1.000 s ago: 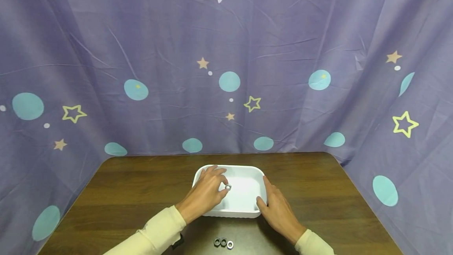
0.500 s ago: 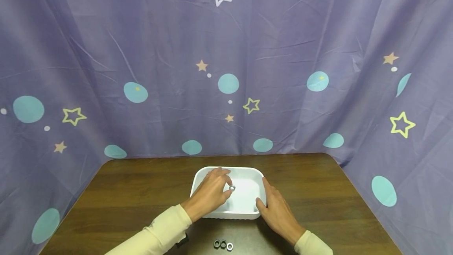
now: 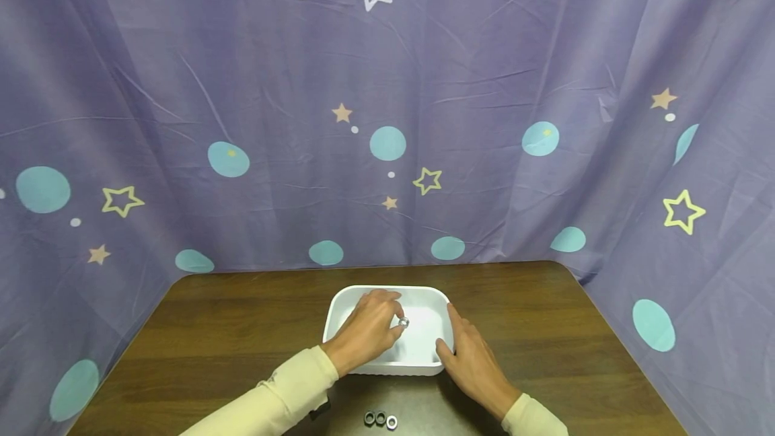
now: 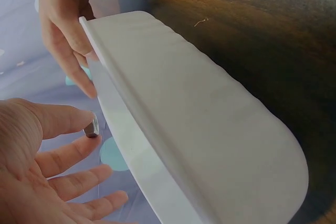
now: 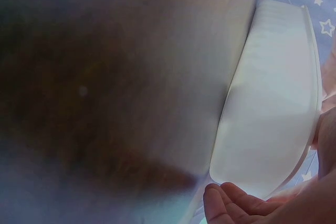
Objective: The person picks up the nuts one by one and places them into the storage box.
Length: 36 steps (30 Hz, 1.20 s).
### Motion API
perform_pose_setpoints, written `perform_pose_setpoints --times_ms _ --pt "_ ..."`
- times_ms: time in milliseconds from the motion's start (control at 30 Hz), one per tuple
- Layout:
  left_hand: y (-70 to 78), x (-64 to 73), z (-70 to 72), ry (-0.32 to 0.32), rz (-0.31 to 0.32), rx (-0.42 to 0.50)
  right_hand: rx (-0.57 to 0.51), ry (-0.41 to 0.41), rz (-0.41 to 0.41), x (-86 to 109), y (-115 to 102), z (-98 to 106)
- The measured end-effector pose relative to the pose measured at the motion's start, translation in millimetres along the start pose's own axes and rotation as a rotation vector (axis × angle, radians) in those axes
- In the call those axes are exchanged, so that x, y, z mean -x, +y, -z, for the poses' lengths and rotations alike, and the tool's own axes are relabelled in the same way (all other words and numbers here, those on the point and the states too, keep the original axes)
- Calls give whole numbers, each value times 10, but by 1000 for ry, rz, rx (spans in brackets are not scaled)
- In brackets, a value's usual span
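Between thumb and index finger, my left hand (image 3: 368,330) pinches a small silver nut (image 4: 92,125) above the inside of a white plastic tray (image 3: 387,369). Its other fingers are spread, as the left wrist view shows. My right hand (image 3: 475,358) holds the tray's right end, with the thumb at the near right corner and the fingers along the outer side. In the right wrist view, fingertips (image 5: 215,195) lie close to the tray's lower corner. Part of the tray's left side is hidden behind the left hand.
On the brown wooden table (image 3: 242,328), two dark nuts (image 3: 375,418) and one silver ring-shaped nut (image 3: 391,422) lie in a short row in front of the tray. A purple curtain (image 3: 315,214) with stars and dots hangs behind the table and at both sides.
My left hand has moved slightly to the right over the tray, carrying the pinched nut. The right hand stays at the tray's right end. The row of nuts looks unchanged.
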<state>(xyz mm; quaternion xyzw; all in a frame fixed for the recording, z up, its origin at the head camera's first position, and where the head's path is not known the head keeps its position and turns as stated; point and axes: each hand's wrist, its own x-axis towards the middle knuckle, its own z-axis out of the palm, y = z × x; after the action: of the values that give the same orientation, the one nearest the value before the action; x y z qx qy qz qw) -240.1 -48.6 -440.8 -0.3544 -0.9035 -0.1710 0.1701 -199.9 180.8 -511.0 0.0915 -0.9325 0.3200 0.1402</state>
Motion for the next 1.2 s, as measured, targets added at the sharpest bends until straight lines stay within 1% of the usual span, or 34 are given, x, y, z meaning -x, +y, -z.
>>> perform_pose_setpoints --times_ms 400,600,700,733,833,900,967,1133,1167,1200 --pt "24 -37 -53 -43 6 -48 1 -11 -2 -3 -26 -10" --pt "39 -48 -93 -85 30 -34 0 -14 -7 2 -20 -14" --pt "29 -63 -106 -101 29 -38 3 -14 -7 2 -16 -8" --pt "6 -66 -134 -96 20 -42 5 -14 -6 2 -15 -6" --pt "-278 -73 -520 -53 -15 -55 8 -12 -7 2 -18 -1" --pt "-428 -79 -729 -30 -33 -63 11 -10 -8 3 -21 0" --pt "-480 -76 -801 -15 -51 -76 13 -9 -9 3 -22 1" --pt "-99 -117 -338 -78 -29 -75 18 -4 -5 5 -22 3" --pt "-67 -138 -325 -96 -15 -71 19 -3 -5 6 -21 4" --pt "-14 -150 -265 -112 -7 -75 19 -3 -6 7 -22 5"
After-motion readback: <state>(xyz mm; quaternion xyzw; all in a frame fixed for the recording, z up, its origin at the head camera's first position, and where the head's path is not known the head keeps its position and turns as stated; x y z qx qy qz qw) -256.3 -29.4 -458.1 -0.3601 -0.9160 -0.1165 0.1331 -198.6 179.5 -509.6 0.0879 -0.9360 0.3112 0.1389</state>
